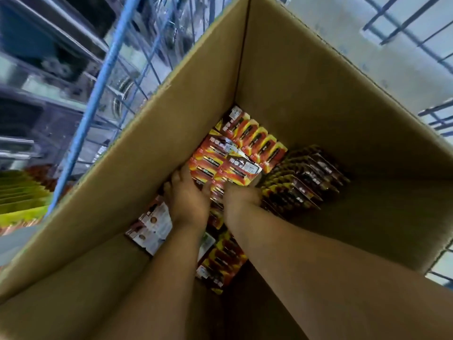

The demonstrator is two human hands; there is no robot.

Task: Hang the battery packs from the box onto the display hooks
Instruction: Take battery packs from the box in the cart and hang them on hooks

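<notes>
A tall open cardboard box (pixel 186 99) holds several rows of battery packs on its floor. Both my arms reach deep into it. My left hand (pixel 186 202) grips the left edge of a stack of red and orange battery packs (pixel 230 160). From the other side, my right hand (pixel 241 198) has its fingers curled down around the same stack. A row of darker packs (pixel 304 180) lies to the right. White-backed packs (pixel 153 224) lie to the left of my left wrist. More red and yellow packs (pixel 220 263) sit between my forearms. No display hooks are clearly visible.
The box sits inside a blue wire cage (pixel 98 94). Blurred shelving lies beyond the cage on the left, with green and yellow items (pixel 19 195) at the left edge. More blue wire and a pale floor show at the upper right.
</notes>
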